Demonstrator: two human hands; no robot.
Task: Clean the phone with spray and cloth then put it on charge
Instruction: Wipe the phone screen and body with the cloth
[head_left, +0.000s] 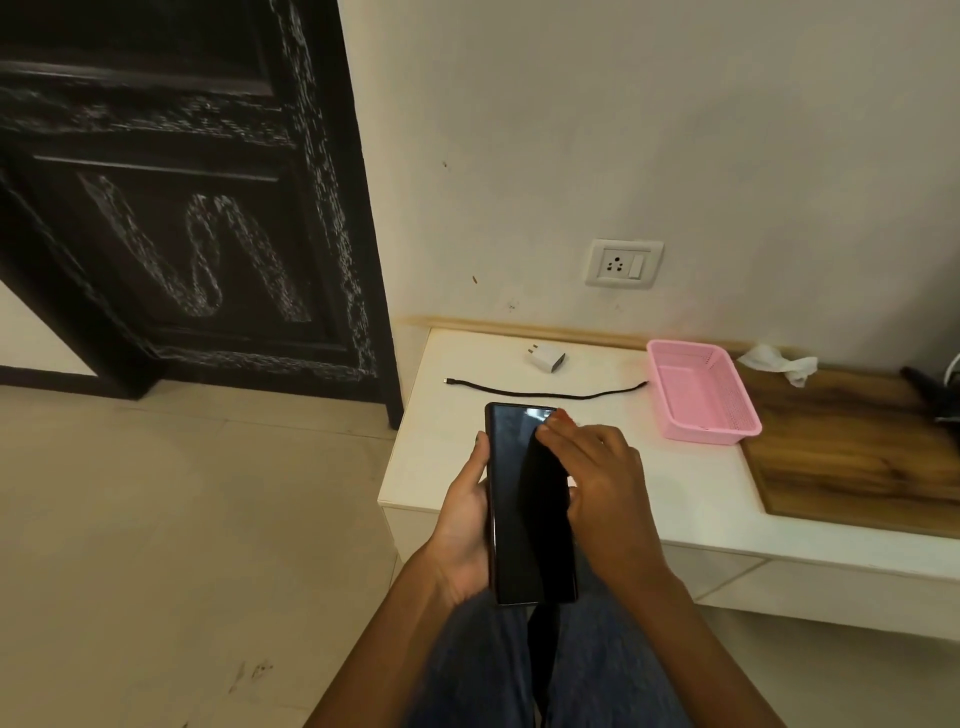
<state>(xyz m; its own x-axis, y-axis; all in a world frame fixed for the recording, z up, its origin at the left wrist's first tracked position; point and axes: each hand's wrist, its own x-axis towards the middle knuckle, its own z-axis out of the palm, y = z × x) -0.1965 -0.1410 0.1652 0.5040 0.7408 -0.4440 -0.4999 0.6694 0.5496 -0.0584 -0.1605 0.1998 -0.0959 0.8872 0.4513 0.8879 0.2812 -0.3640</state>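
A black phone (519, 499) with a dark screen is held upright over my lap, in front of a low white table (467, 457). My left hand (465, 525) grips its left edge from below. My right hand (602, 488) lies over its right edge, fingertips at the top right corner of the screen. A white charger plug (546, 357) and a black cable (545, 393) lie on the table behind the phone. A wall socket (623, 263) sits above them. A crumpled white cloth (779, 361) lies on the wooden board (857, 457). No spray bottle is in view.
An empty pink plastic basket (701, 395) stands on the table to the right of the cable. A dark object (932, 397) shows at the right edge. A black carved door (182, 208) stands to the left, with pale floor tiles (182, 519) below.
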